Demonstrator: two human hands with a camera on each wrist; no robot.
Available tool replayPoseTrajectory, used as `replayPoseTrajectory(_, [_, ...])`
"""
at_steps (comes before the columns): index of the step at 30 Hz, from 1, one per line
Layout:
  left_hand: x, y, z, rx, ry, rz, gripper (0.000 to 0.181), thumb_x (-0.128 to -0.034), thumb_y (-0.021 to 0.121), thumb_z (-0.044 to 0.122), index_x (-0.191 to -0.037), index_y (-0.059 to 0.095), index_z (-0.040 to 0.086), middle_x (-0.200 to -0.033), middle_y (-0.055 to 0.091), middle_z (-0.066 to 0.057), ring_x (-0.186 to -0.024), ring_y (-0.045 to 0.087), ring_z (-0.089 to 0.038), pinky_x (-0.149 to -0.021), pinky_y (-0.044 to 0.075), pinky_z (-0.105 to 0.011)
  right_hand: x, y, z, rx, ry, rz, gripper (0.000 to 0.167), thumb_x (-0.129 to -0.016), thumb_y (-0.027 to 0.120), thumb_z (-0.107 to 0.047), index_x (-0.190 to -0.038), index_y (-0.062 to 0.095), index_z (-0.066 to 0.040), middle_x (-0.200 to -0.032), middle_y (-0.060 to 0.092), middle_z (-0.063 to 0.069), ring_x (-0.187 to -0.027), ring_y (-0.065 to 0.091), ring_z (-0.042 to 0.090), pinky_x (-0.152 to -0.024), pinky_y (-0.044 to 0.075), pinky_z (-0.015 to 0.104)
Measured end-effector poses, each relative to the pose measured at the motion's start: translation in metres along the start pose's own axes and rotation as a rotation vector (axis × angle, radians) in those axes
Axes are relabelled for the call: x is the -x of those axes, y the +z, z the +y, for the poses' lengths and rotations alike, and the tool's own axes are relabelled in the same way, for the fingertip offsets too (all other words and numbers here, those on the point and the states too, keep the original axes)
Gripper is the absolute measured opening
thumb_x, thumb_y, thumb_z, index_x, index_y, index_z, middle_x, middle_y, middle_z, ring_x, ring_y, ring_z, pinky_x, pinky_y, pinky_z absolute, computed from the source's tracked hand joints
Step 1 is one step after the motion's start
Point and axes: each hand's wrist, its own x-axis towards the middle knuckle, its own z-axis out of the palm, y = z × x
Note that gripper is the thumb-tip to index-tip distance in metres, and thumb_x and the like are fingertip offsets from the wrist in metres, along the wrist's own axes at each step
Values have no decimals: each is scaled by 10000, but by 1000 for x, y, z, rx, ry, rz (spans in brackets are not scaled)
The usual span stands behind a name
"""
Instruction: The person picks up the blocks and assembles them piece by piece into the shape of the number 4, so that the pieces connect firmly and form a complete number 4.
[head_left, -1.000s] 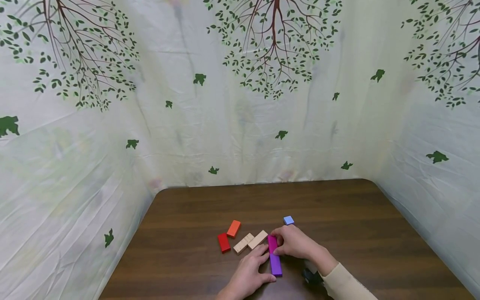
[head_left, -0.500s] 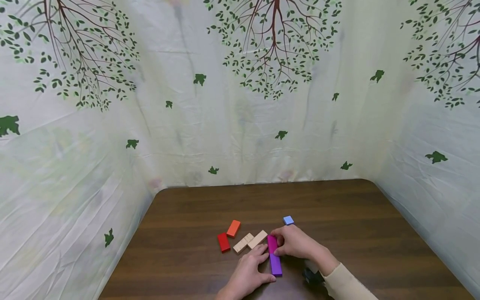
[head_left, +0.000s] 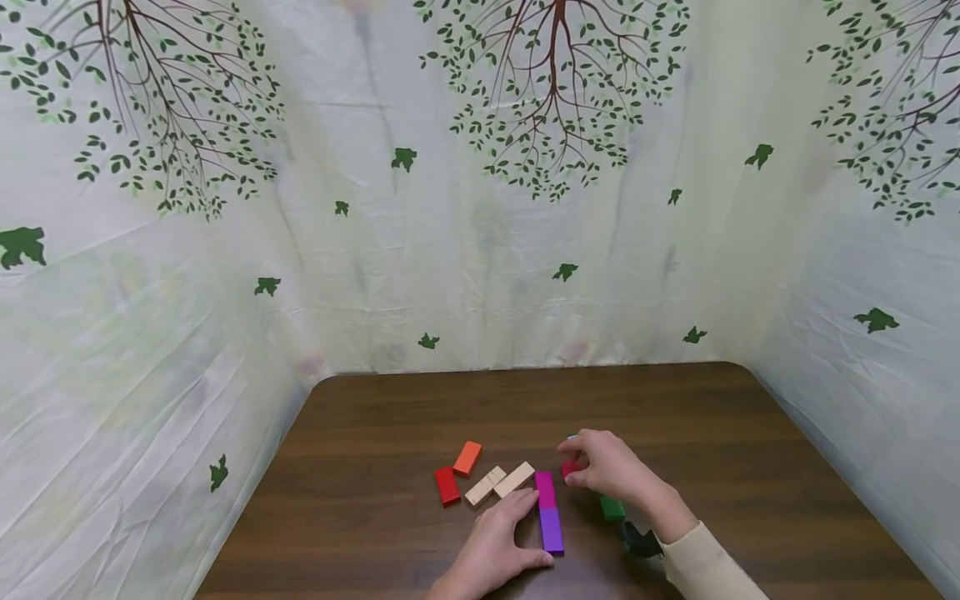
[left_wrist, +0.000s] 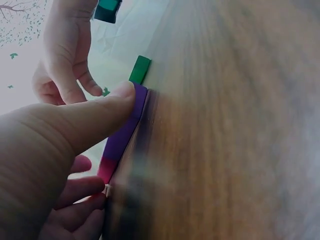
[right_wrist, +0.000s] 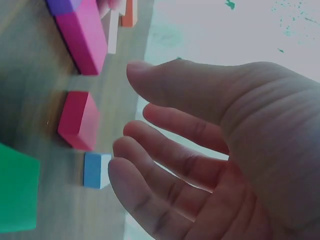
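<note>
A magenta block [head_left: 546,489] and a purple block [head_left: 551,531] lie end to end in a straight row. At their left side is my left hand [head_left: 491,540]: its thumb touches the purple block's near end, and its fingertips lie beside the magenta block. My right hand [head_left: 618,473] hovers to the right of the row, thumb and fingers apart around nothing. Below it lies a crimson block [right_wrist: 77,120], partly hidden in the head view. A small blue block [right_wrist: 92,170] sits just beyond, and a green block [head_left: 611,508] rests under the right wrist.
Left of the row lie two plain wooden pieces [head_left: 515,481], touching at a corner. Farther left are a red block [head_left: 447,486] and an orange block [head_left: 467,458]. A brown table [head_left: 375,550] carries everything, with a leaf-printed cloth [head_left: 487,317] behind and at the sides.
My right hand has let go of the magenta block and moved right, over the crimson block. The crimson and green blocks now show. My left hand has hardly moved.
</note>
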Motion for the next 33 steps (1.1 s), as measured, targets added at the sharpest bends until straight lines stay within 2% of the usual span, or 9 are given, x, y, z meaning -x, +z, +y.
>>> replayPoseTrajectory(5, [3,2,-1,-13,3,9,836,-760,863,473,-1472,540,179,-1492,510,-43,-1360,477,-204,-1043,446,-461,-1,2,6,57,3,15,386,-790,870,-153,-1136,738,-45,-937,637,17,-835,650,197,-694,549,358])
replayPoseTrajectory(10, [4,2,-2,-47,76,27,751,-795,835,469,-1438,581,176,-1495,514,-25,-1360,478,-198,-1033,453,-455,-1,10,15,83,28,9,368,-788,872,-167,-1122,750,-71,-967,638,5,-828,640,171,-690,544,365])
replayPoseTrajectory(14, [4,1,-2,-61,109,7,690,-828,803,476,-1426,596,200,-1493,515,-25,-1354,482,-208,-1028,456,-462,-1,16,21,112,12,20,333,-784,874,-171,-1089,760,-102,-926,624,-30,-770,614,121,-647,518,321])
replayPoseTrajectory(19, [3,2,0,-69,98,-26,621,-855,769,498,-1399,625,234,-1501,508,-7,-1361,474,-239,-1032,450,-475,-2,22,25,139,-11,36,283,-775,875,-154,-1030,760,-115,-888,612,-38,-724,568,94,-614,490,293])
replayPoseTrajectory(33, [3,1,1,-56,49,-51,549,-889,731,505,-1384,635,287,-1530,471,15,-1392,436,-253,-1058,427,-480,-7,24,25,169,-43,60,220,-757,874,-95,-942,756,-103,-846,625,-17,-686,526,85,-590,470,271])
